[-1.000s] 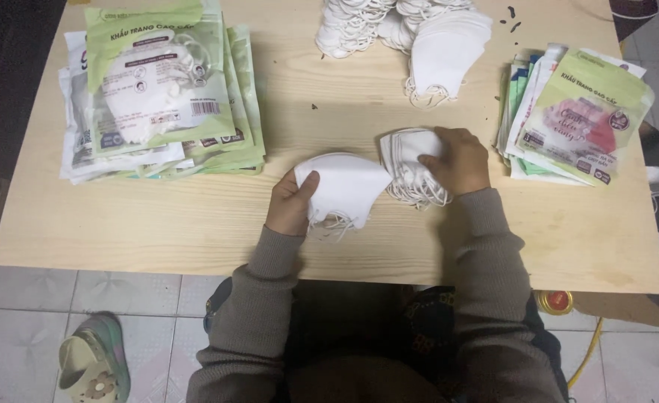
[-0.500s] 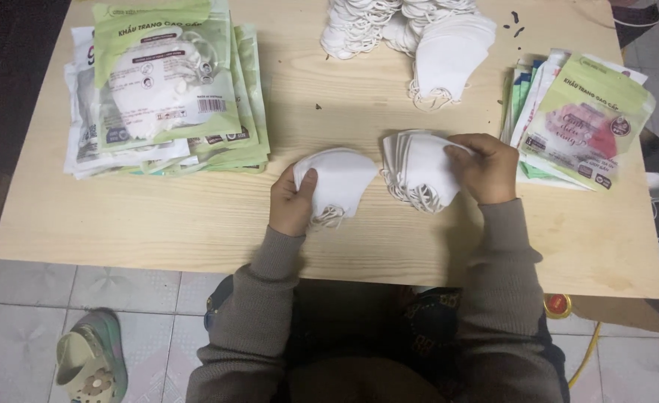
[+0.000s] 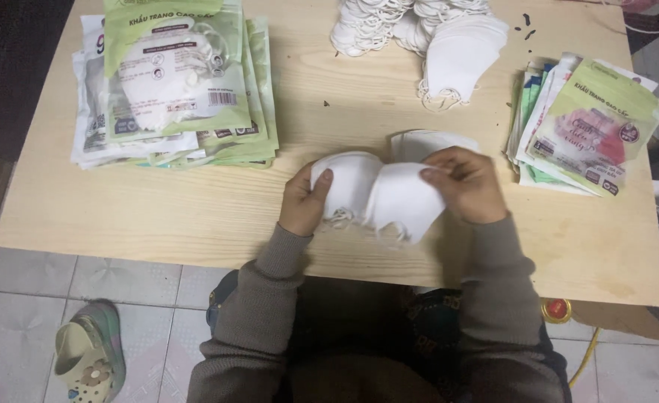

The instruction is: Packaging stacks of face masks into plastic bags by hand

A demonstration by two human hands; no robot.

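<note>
Near the table's front edge: I see a small bundle of white folded face masks (image 3: 378, 195) held just above the wood, between both hands.
Mask bundle: the masks overlap like a fan, ear loops dangling underneath; I judge they are gripped at both ends so the stack stays squared.
Left hand (image 3: 305, 201): closed on the bundle's left end, thumb on top, fingers curled beneath, wrist resting near the table.
Right hand (image 3: 469, 183): closed on the right end, fingertips pinching the upper edge, knuckles turned up.
Hands together or apart: apart, joined only by the masks.
Behind the right hand: another white mask (image 3: 426, 142) lies flat on the table.
Far edge: a loose heap of white masks (image 3: 426, 33) with tangled loops, within reach.
Left side: a stack of green and white filled packets (image 3: 176, 82), well apart from the hands.
Right side: a smaller stack of flat packets (image 3: 587, 127), near the right hand.
Table (image 3: 158, 216): pale wood.
Floor: a sandal (image 3: 87, 358) on tiles.
</note>
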